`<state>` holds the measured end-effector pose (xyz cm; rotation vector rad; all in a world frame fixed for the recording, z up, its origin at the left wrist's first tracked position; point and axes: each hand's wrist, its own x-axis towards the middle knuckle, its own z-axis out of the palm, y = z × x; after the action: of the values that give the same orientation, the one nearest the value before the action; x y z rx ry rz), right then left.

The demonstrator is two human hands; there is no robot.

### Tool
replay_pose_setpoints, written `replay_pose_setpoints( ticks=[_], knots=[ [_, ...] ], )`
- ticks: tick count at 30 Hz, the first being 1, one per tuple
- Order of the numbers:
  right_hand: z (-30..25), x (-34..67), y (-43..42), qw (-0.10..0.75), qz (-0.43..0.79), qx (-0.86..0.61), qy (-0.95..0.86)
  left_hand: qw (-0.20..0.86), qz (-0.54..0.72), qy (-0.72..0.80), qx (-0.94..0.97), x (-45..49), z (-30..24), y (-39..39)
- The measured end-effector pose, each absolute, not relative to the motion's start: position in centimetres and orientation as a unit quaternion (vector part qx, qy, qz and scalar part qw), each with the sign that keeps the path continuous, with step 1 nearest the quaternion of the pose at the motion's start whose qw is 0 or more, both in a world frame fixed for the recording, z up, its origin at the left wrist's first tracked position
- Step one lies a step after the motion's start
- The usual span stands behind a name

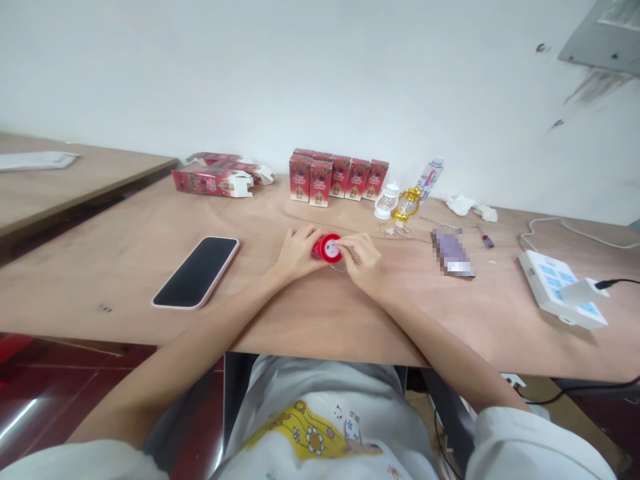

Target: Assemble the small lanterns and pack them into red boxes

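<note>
Both my hands meet at the middle of the wooden table (125, 267) around a small red lantern (327, 247) lying on its side, its round base facing me. My left hand (296, 254) wraps its fingers round the lantern's body from the left. My right hand (361, 260) pinches at the base from the right, and a thin wire handle shows just below the fingers.
A black phone in a pink case (197, 271) lies to the left. Red boxes (337, 176) stand at the back, with more lying flat (215, 179). A white lantern (387, 201), gold lantern (407, 204), screwdriver (485, 237), blurred object (453, 253) and white power strip (560, 288) sit right.
</note>
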<state>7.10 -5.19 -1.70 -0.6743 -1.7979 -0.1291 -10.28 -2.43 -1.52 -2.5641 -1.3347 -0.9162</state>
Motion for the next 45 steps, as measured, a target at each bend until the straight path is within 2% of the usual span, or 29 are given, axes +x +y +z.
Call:
replay_pose_setpoints(
  ticks=[20, 31, 45],
  knots=[
    [-2.1, 7.2, -4.8, 0.552, -0.151, -0.265, -0.777, 0.073, -0.298, -0.451, -0.838, -10.3, -1.7, -2.3],
    [-2.4, 7.3, -4.4, 0.543, -0.061, -0.318, -0.775, 0.08, -0.283, -0.46, -0.838, -10.7, -1.5, -2.1],
    [-2.6, 7.8, -4.3, 0.506, -0.107, -0.297, -0.803, 0.116, -0.263, -0.438, -0.852, -10.6, -1.6, -2.5]
  ],
)
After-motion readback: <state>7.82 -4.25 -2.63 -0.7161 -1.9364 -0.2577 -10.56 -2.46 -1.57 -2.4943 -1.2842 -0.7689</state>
